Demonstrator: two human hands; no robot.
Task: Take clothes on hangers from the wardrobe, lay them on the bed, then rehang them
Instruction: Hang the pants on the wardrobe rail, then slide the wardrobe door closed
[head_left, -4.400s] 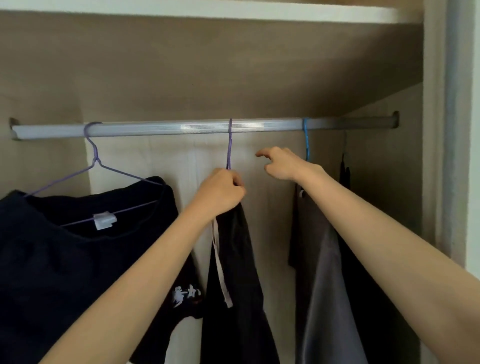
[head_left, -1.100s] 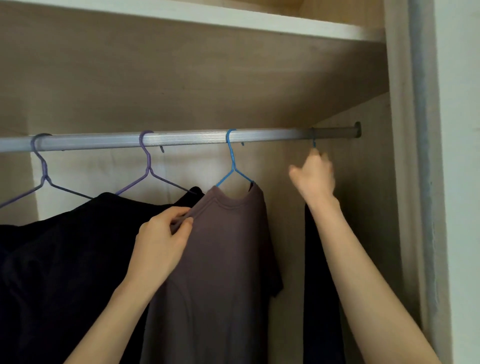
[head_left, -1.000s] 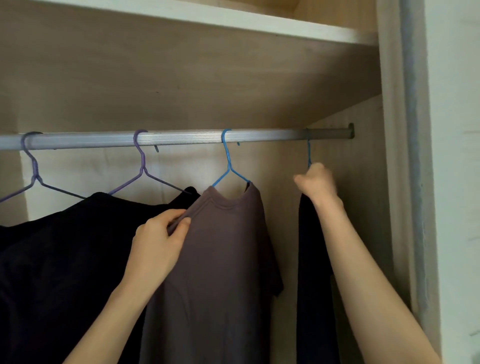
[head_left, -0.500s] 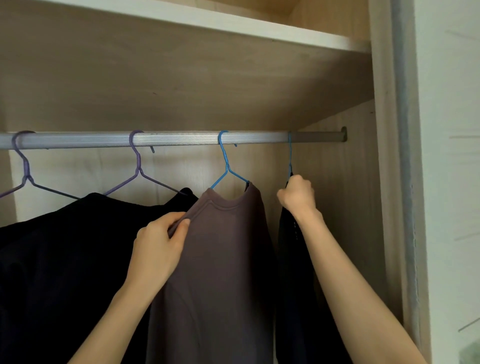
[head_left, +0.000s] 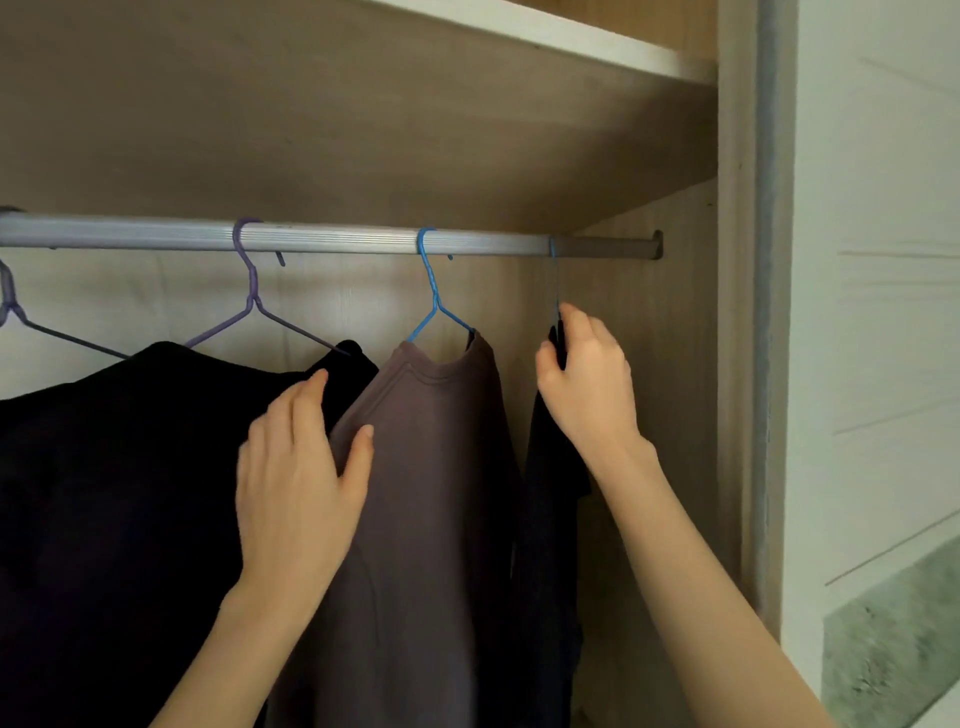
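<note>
My left hand (head_left: 298, 478) is resting on the shoulder of the brown tee (head_left: 415, 519), fingers spread and loose w/ the thumb lying on the fabric, not really gripping anything. My right hand (head_left: 587, 384) is pinching the top of the dark garment (head_left: 550, 519) at the far right, thumb and fingers closed on the cloth right under its thin hanger (head_left: 555, 275). The brown tee is hanging on a blue hanger (head_left: 432, 291) on the wardrobe rail (head_left: 337, 240), approx mid-rail. Left of it a black shirt (head_left: 114, 493) is hanging on a purple hanger (head_left: 252, 301), touching the tee's shoulder. Another purple hanger (head_left: 10, 306) is peeking in at the left edge. Everything's on the rail, under the shelf (head_left: 545, 36).
</note>
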